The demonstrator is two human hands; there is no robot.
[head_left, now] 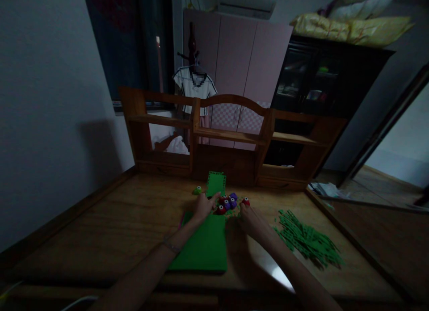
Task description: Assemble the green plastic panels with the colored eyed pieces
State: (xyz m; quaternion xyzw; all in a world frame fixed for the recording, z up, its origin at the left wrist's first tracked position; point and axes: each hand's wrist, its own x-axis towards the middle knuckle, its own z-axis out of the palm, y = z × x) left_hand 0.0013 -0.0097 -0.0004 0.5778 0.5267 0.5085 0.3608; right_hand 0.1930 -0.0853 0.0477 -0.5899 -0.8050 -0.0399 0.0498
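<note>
My left hand (203,206) reaches over the far edge of a stack of green sheets (201,246), its index finger stretched out beside a cluster of small red and purple craft punches (227,203) with white round tops. My right hand (250,218) is closed, with a red craft punch (246,200) at its fingertips. Beyond my left hand lies a green card (216,182) with small punched shapes along its edges. A green craft punch (197,190) stands left of that card. Tiny green bits (233,211) lie scattered around the cluster.
A loose heap of green punched strips (308,239) lies on the wooden desk (117,221) at the right. Along the back edge rises a wooden shelf (231,134). The wall (60,123) borders the left side.
</note>
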